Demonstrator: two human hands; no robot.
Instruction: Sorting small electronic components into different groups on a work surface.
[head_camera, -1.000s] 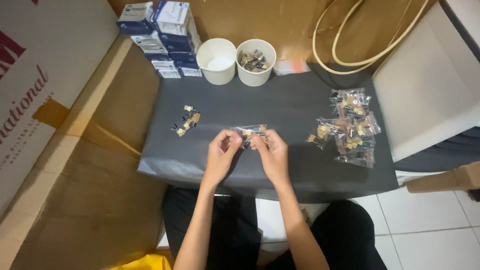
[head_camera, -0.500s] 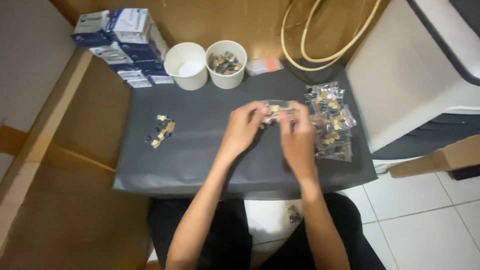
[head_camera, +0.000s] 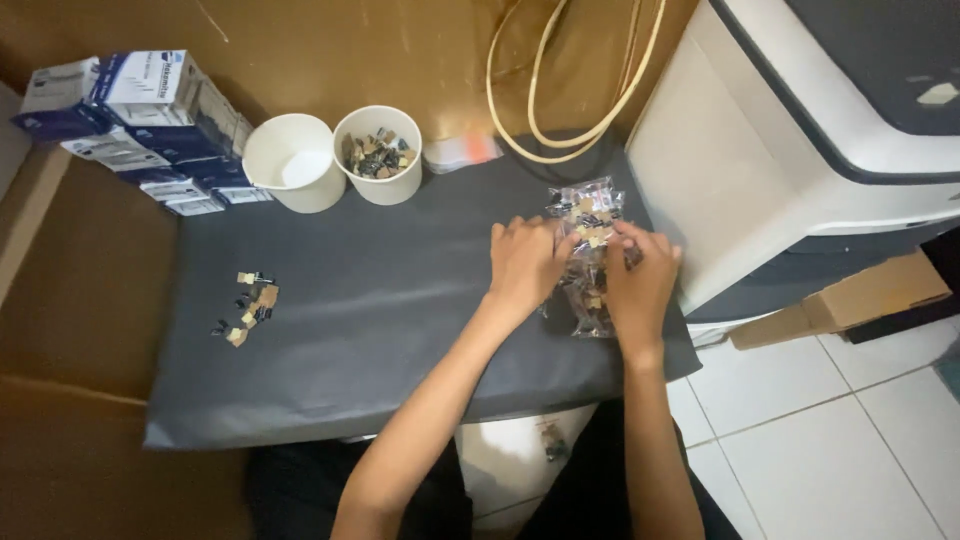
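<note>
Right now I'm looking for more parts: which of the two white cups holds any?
The right cup, beside the orange-edged packet, holds small dark and tan pieces; the left cup shows only its white bottom.

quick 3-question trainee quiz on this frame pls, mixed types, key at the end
1. True or false: both paper cups hold small parts.
2. Multiple choice: where does the loose cluster of small parts lie on the dark mat? A) near its left edge B) under the printer C) inside a cup
3. Short answer: what do the left hand and right hand rest on?

Key
1. False: the right cup holds small parts; the left cup looks empty.
2. A.
3. The pile of clear plastic bags of small parts, next to the white printer; whether either hand grips a bag cannot be told.
</note>
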